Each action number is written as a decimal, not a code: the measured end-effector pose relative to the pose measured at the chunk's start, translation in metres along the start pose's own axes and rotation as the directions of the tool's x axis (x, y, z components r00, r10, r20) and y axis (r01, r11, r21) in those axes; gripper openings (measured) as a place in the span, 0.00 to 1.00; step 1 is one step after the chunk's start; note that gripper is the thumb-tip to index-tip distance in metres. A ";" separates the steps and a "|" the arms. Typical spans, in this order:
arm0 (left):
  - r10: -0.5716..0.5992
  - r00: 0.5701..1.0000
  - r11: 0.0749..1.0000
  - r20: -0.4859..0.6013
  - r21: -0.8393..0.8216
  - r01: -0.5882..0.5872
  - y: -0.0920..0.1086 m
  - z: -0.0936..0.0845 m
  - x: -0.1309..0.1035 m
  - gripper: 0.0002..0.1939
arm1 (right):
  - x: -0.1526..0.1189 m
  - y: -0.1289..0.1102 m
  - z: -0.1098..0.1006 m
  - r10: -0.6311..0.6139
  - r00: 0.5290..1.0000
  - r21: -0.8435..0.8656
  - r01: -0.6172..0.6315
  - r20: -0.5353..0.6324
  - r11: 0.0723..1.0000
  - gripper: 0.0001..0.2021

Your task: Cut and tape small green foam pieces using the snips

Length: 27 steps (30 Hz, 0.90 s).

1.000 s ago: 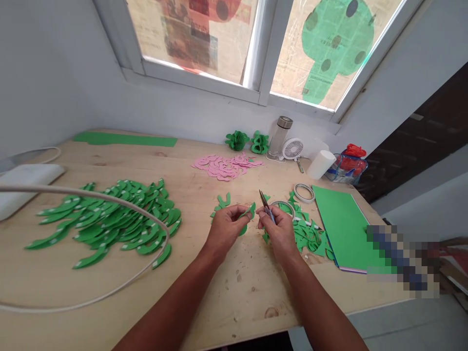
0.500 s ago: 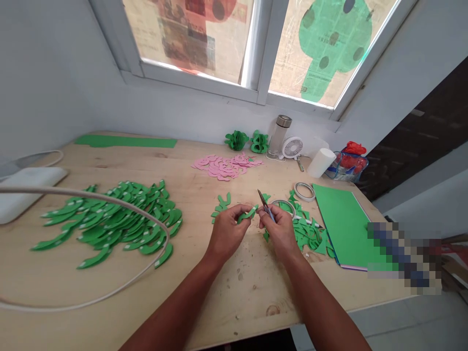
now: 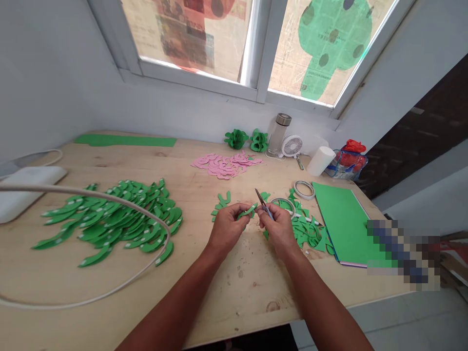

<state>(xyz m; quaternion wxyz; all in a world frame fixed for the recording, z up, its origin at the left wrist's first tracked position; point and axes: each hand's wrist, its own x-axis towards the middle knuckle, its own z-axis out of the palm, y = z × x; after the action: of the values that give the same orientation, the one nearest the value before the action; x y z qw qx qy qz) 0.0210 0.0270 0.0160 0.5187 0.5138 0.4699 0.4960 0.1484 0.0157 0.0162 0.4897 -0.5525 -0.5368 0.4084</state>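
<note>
So we've got a little curved green paper strip [image 3: 249, 212] in hand, on our side of the pink paper pile [image 3: 221, 166] and a bit right of it, with a pale patch near its tip. Our left hand [image 3: 227, 225] has it pinched between thumb and fingers. Our right hand [image 3: 280, 229] is wrapped around the scissors [image 3: 261, 198], blades pointing up toward the pink pile; its fingertips are right by the strip's end, but we can't tell if they touch it. Handling-wise, we'd guess the strip weighs next to nothing, bends easily, isn't very slippery, and would crease or tear if squeezed hard. We'd hold it lightly by the wide middle and keep off the pale patch in case it's sticky. Further out, a big heap of similar green pieces [image 3: 124, 217] sits left of the pink pile and nearer us, green scraps [image 3: 310, 235] lie right of it and nearer us, and green sheets [image 3: 343, 222] are further right again. Just behind the pink pile are two green paper balls [image 3: 236, 139].
</note>
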 end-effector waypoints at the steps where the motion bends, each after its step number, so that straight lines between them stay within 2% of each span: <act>1: -0.012 1.000 1.000 -0.002 -0.007 0.012 0.001 0.000 0.000 0.07 | 0.000 0.000 0.000 0.001 1.000 -0.001 -0.001 -0.001 1.000 0.10; 11: -0.098 0.995 0.995 0.023 -0.003 0.098 0.005 0.001 -0.004 0.09 | 0.003 0.002 -0.002 0.001 1.000 -0.031 -0.002 -0.022 1.000 0.09; 27: -0.075 0.997 0.996 0.017 0.042 0.074 -0.001 0.002 -0.003 0.08 | 0.002 -0.002 -0.002 0.019 0.999 -0.043 -0.020 -0.026 0.999 0.08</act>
<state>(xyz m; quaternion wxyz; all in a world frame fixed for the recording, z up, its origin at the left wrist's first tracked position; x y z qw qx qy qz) 0.0230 0.0243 0.0155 0.5304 0.5111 0.4941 0.4618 0.1501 0.0169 0.0190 0.4806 -0.5733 -0.5337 0.3945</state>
